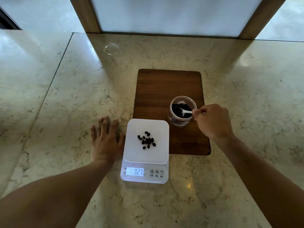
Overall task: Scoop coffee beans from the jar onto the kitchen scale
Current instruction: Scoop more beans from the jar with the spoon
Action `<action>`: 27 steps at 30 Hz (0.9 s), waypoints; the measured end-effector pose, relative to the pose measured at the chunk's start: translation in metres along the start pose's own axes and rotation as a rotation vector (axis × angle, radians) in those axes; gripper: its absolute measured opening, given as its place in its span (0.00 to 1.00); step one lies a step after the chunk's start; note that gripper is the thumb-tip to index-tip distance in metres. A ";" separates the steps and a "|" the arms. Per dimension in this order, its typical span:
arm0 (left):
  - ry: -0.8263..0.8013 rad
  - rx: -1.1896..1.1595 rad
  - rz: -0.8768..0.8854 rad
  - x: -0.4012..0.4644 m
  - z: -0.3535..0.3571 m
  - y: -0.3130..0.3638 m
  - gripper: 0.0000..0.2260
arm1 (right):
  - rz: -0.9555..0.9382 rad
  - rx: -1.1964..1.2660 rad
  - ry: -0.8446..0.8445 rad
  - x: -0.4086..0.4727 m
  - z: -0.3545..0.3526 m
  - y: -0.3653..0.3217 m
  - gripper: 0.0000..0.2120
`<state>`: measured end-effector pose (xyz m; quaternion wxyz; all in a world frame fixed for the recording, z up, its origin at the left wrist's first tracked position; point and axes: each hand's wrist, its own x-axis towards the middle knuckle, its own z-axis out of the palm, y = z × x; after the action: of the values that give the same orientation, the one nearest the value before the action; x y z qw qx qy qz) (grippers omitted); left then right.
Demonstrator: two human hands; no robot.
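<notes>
A white kitchen scale [158, 127] stands on the marble counter, and its display reads 0.27. Several dark coffee beans [146, 140] lie in a small heap on its platform. Right of the scale, a clear open jar [183, 100] with dark beans inside stands on a wooden board [164, 89]. My right hand [212, 120] pinches the handle of a small white spoon [185, 111] whose bowl is down in the jar's beans. My left hand [105, 140] lies flat on the counter with fingers spread, touching the scale's left side.
A clear lid [111, 48] lies on the counter at the back left. A wood-framed white panel [172, 14] rises behind the counter. Marble counter [65, 96] stretches to both sides.
</notes>
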<state>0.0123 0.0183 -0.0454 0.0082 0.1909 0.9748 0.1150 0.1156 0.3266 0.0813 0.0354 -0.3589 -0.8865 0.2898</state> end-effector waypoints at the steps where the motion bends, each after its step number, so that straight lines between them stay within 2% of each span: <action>1: -0.002 0.000 -0.002 0.000 -0.001 0.001 0.29 | 0.018 0.035 -0.013 0.000 -0.001 0.001 0.19; 17: -0.022 0.001 -0.007 0.000 -0.003 0.001 0.29 | 0.340 0.400 -0.142 0.004 -0.011 0.008 0.16; 27: -0.022 0.006 -0.012 0.000 -0.001 -0.001 0.28 | 0.325 0.389 -0.134 0.002 -0.011 0.010 0.15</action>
<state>0.0123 0.0175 -0.0450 0.0192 0.1864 0.9761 0.1100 0.1229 0.3388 0.0848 -0.0020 -0.4630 -0.7454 0.4796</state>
